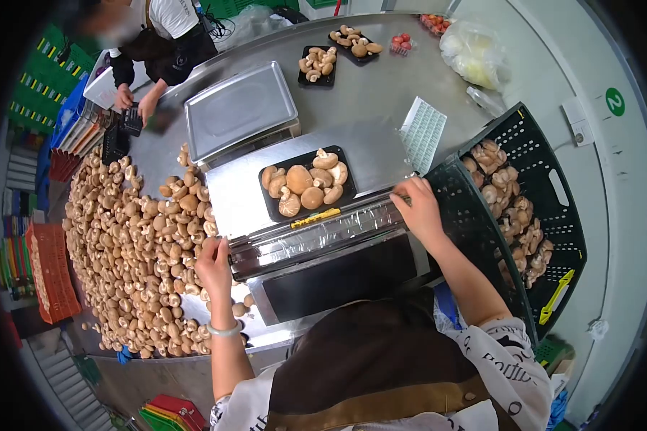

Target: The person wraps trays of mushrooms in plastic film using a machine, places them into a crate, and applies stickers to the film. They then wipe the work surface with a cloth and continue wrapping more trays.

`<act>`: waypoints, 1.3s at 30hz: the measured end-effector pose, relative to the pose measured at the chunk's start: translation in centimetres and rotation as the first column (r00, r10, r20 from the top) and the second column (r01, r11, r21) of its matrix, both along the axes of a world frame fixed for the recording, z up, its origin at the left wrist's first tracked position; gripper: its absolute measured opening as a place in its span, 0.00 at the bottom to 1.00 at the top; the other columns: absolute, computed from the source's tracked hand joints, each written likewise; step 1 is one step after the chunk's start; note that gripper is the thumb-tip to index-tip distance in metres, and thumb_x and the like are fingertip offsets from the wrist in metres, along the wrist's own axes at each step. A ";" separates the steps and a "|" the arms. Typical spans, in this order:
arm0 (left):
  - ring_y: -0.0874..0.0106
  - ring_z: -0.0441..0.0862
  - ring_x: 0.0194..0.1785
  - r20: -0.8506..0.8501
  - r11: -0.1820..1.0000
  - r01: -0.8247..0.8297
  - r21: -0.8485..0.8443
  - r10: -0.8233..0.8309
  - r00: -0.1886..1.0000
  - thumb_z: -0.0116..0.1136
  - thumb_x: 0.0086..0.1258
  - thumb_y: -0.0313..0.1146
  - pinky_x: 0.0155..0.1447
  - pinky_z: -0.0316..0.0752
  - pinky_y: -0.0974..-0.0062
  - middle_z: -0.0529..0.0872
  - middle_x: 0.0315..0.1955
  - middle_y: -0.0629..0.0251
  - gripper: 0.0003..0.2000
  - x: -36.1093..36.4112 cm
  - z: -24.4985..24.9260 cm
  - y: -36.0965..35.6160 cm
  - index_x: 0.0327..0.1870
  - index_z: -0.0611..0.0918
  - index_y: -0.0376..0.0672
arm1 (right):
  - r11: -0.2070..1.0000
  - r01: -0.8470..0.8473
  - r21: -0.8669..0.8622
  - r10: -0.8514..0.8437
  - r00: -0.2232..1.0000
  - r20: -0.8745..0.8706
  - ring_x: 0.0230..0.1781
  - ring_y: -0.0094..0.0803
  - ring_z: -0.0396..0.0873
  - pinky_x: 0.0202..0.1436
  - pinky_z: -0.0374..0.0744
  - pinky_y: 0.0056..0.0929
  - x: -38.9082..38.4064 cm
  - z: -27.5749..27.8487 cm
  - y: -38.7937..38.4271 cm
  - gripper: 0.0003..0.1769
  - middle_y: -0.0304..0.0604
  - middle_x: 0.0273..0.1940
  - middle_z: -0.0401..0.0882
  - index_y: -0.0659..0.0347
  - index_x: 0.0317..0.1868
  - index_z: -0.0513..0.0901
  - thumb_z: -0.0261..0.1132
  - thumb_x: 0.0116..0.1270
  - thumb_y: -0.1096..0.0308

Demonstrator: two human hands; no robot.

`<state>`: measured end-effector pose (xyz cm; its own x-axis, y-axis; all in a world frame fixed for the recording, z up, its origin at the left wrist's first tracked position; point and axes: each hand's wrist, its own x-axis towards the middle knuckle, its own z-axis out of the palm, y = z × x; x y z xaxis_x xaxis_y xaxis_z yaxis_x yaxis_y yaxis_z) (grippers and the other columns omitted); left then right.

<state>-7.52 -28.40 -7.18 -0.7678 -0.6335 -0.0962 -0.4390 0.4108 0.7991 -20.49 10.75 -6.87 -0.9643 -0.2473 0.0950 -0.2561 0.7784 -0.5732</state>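
A black tray of mushrooms (308, 185) lies on the metal wrapping surface in front of me. Just below it runs a roll of clear film (323, 233), with a yellow cutter (315, 218) along its upper edge. My left hand (214, 262) is pinched at the film's left end, with a bracelet on that wrist. At the right end my right hand (415, 203) has its fingers closed together at the film's edge. The film between the hands is shiny and hard to trace. A dark flat plate (340, 276) sits nearer to my apron.
Loose mushrooms (140, 251) are heaped at left. Behind the tray stands a scale (241, 111). A label sheet (423, 135) and a green crate of packed mushrooms (507, 208) are at right. A co-worker's hands (147, 106) hold black trays at upper left. Filled trays (318, 66) lie farther back.
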 end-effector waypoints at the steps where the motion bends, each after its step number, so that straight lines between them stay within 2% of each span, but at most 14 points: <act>1: 0.70 0.79 0.30 -0.021 0.981 0.050 -0.188 -0.055 0.998 0.65 0.63 0.31 0.35 0.72 0.72 0.83 0.22 0.62 0.08 0.5 -0.3 0.4 0.32 0.86 0.33 | 0.992 0.039 0.123 -0.037 0.999 -0.016 0.45 0.42 0.75 0.51 0.72 0.40 1.1 0.1 0.3 0.10 0.45 0.39 0.77 0.63 0.38 0.82 0.67 0.61 0.65; 3: 0.64 0.79 0.28 -0.027 0.835 0.127 -0.535 -0.168 0.985 0.69 0.58 0.31 0.35 0.72 0.68 0.83 0.20 0.59 0.08 1.5 -2.0 1.7 0.27 0.86 0.34 | 0.961 0.075 0.266 -0.067 0.997 -0.041 0.44 0.42 0.74 0.51 0.70 0.40 2.4 -0.3 0.2 0.12 0.44 0.36 0.77 0.63 0.33 0.82 0.69 0.60 0.61; 7: 0.61 0.75 0.25 0.027 0.812 0.220 -0.541 -0.244 0.969 0.69 0.58 0.36 0.34 0.69 0.67 0.80 0.20 0.56 0.11 0.2 -3.9 6.4 0.23 0.85 0.38 | 0.993 -0.025 0.114 0.031 0.998 -0.047 0.38 0.45 0.76 0.44 0.72 0.38 2.2 -4.7 -1.5 0.14 0.47 0.32 0.78 0.64 0.30 0.81 0.68 0.62 0.60; 10: 0.67 0.72 0.24 0.180 0.965 0.243 0.098 -0.257 0.950 0.63 0.64 0.36 0.35 0.68 0.71 0.78 0.19 0.62 0.12 -0.4 -3.7 4.2 0.25 0.81 0.37 | 0.986 -0.116 -0.121 0.139 0.971 0.197 0.27 0.42 0.76 0.32 0.73 0.32 1.1 -4.2 0.2 0.13 0.45 0.27 0.78 0.65 0.31 0.80 0.63 0.67 0.63; 13: 0.74 0.71 0.26 -0.131 0.607 0.302 0.735 -0.310 0.942 0.55 0.71 0.34 0.35 0.67 0.77 0.78 0.20 0.68 0.09 -0.7 2.2 0.7 0.29 0.77 0.42 | 0.756 0.109 -0.645 0.413 0.685 0.600 0.24 0.23 0.65 0.30 0.66 0.23 0.0 1.7 2.8 0.13 0.36 0.23 0.71 0.62 0.31 0.74 0.56 0.72 0.64; 18: 0.65 0.82 0.45 -0.538 0.259 0.552 0.792 -0.129 0.833 0.54 0.74 0.37 0.53 0.75 0.71 0.85 0.38 0.53 0.10 -6.3 9.3 -1.2 0.31 0.72 0.45 | -0.052 0.168 -0.984 0.623 0.776 0.099 0.38 0.35 0.75 0.44 0.73 0.31 -3.8 6.4 -0.6 0.10 0.47 0.34 0.78 0.63 0.37 0.72 0.55 0.74 0.65; 20: 0.59 0.82 0.53 -0.629 0.415 0.555 0.721 0.054 0.776 0.52 0.75 0.37 0.63 0.72 0.65 0.84 0.47 0.48 0.10 -10.6 9.2 1.4 0.33 0.71 0.45 | 0.054 0.189 -0.981 0.351 0.916 0.196 0.51 0.41 0.77 0.57 0.73 0.38 -6.3 8.0 -4.6 0.09 0.53 0.44 0.82 0.64 0.40 0.72 0.53 0.75 0.67; 22: 0.56 0.81 0.55 -0.640 0.698 0.498 0.515 -0.074 0.765 0.48 0.77 0.35 0.65 0.71 0.63 0.83 0.50 0.46 0.09 -15.1 4.9 2.1 0.34 0.71 0.43 | 0.451 0.033 -0.892 0.223 0.964 0.148 0.58 0.42 0.76 0.66 0.69 0.37 -10.3 3.8 -7.5 0.10 0.53 0.53 0.80 0.65 0.45 0.75 0.51 0.76 0.67; 25: 0.63 0.83 0.51 -0.312 0.890 0.455 -0.033 -0.442 0.841 0.46 0.77 0.33 0.54 0.75 0.65 0.85 0.46 0.48 0.08 -17.4 -3.2 2.5 0.37 0.71 0.39 | 0.951 -0.033 -0.306 0.100 0.973 0.208 0.46 0.50 0.80 0.49 0.76 0.44 -13.6 -2.0 -10.3 0.10 0.56 0.44 0.81 0.63 0.46 0.72 0.53 0.74 0.65; 28: 0.75 0.79 0.29 -0.080 0.866 0.489 0.106 -0.483 0.872 0.46 0.77 0.31 0.41 0.75 0.75 0.81 0.24 0.62 0.05 -17.2 -4.1 3.1 0.40 0.71 0.39 | 0.956 -0.229 -0.183 0.275 0.918 0.287 0.42 0.57 0.78 0.45 0.75 0.46 -13.7 -3.8 -10.7 0.11 0.60 0.38 0.81 0.65 0.43 0.73 0.55 0.71 0.63; 33: 0.80 0.73 0.30 0.027 0.629 0.399 0.667 -0.556 0.831 0.48 0.77 0.37 0.37 0.70 0.81 0.80 0.27 0.70 0.13 -13.3 -1.3 3.1 0.45 0.81 0.36 | 0.826 -0.322 -0.462 0.542 0.676 0.499 0.37 0.38 0.81 0.44 0.76 0.36 -11.5 -3.6 -8.2 0.22 0.49 0.36 0.84 0.66 0.43 0.82 0.62 0.68 0.52; 34: 0.77 0.73 0.31 0.069 0.694 0.443 0.567 -0.575 0.815 0.48 0.78 0.38 0.37 0.70 0.79 0.80 0.28 0.67 0.14 -11.9 -1.0 3.4 0.44 0.81 0.35 | 0.857 -0.319 -0.404 0.506 0.667 0.547 0.37 0.29 0.78 0.44 0.75 0.32 -10.4 -3.1 -7.6 0.25 0.45 0.36 0.84 0.64 0.43 0.85 0.63 0.67 0.47; 38: 0.63 0.72 0.28 -0.265 0.760 0.649 0.036 -0.619 0.739 0.44 0.79 0.40 0.38 0.70 0.69 0.77 0.25 0.59 0.20 -8.3 -2.6 4.3 0.34 0.76 0.29 | 0.797 -0.483 -0.364 0.499 0.865 -0.055 0.33 0.47 0.78 0.43 0.75 0.37 -6.1 -4.0 -6.4 0.18 0.50 0.31 0.81 0.65 0.42 0.81 0.57 0.71 0.56; 39: 0.63 0.71 0.28 -0.192 0.777 0.627 0.055 -0.608 0.771 0.43 0.79 0.40 0.37 0.69 0.69 0.77 0.24 0.59 0.19 -7.6 -2.5 4.4 0.34 0.76 0.29 | 0.822 -0.418 -0.388 0.469 0.882 0.043 0.32 0.47 0.78 0.42 0.75 0.37 -5.3 -3.5 -6.2 0.18 0.51 0.30 0.80 0.65 0.42 0.81 0.57 0.71 0.56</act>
